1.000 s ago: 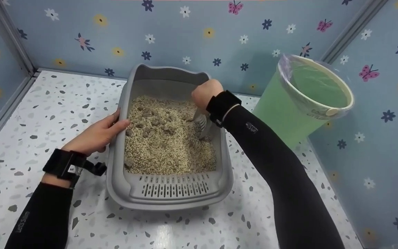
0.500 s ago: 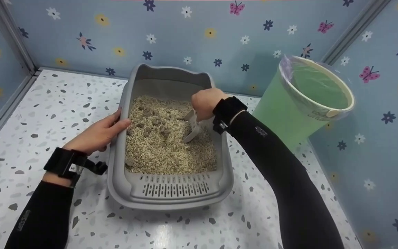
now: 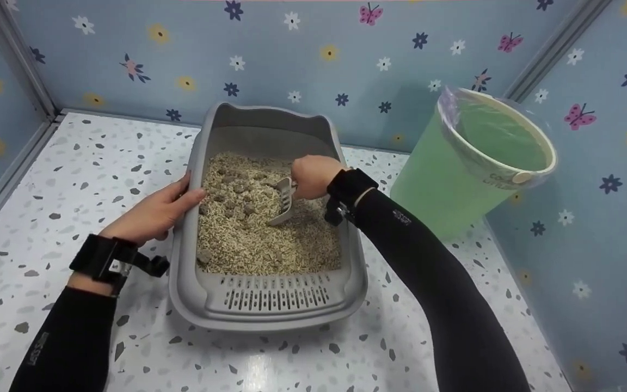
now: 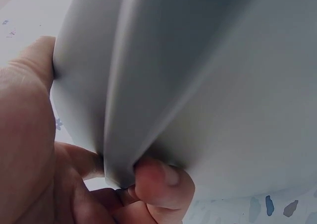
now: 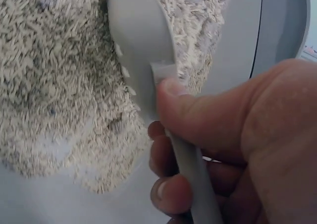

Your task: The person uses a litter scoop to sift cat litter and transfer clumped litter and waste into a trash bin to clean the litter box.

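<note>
Nearest the camera, the slotted front ledge of the grey litter tray (image 3: 270, 296) faces the person, and the tray sits on the speckled floor (image 3: 74, 169). The left hand (image 3: 153, 213) grips the tray's left rim, thumb over the top edge and fingers curled beneath the lip, as the left wrist view shows close up. That brace is worth keeping firm, so the tray does not slide while the scoop works.

Further in, the right hand (image 3: 311, 175) is wrapped round the handle of the grey scoop (image 3: 285, 202), thumb pressed along its top, fingers curled below. The scoop's bowl is dug into the pale litter (image 3: 248, 239) near the middle of the tray, just right of a cluster of darker clumps (image 3: 237, 196). The blade probably wants to run low and shallow under those clumps; how deep it sits now is hard to judge from here.

Beyond, to the right, stands a green bin (image 3: 477, 163) lined with a clear bag, against the flowered wall (image 3: 292, 54).
</note>
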Available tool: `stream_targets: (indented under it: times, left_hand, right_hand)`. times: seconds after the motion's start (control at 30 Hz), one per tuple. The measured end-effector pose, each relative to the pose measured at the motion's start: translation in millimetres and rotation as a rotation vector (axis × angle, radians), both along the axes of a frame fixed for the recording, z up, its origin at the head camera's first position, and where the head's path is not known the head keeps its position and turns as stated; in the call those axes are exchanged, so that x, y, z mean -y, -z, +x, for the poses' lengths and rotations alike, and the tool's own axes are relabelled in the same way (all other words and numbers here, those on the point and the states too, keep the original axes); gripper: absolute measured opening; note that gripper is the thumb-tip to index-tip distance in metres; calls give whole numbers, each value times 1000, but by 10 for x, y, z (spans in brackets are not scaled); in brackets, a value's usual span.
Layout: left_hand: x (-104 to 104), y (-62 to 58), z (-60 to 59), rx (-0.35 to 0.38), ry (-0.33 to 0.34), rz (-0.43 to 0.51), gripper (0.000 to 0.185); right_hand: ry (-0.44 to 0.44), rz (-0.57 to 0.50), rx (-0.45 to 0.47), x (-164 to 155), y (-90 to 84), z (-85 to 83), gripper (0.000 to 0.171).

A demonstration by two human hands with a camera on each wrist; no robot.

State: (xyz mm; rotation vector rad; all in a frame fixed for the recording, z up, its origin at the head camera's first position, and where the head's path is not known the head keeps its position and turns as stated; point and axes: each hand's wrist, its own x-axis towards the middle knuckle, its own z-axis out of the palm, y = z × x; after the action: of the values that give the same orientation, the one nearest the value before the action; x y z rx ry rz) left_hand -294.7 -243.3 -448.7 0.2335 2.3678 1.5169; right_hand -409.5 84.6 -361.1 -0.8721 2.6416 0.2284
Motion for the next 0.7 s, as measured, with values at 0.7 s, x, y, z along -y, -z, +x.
stream_targets:
  times: [0.7]
  left_hand:
    - [-3, -7, 0, 18, -2, 17, 88]
  right_hand:
    - [-67, -267, 137, 126, 422, 42, 38]
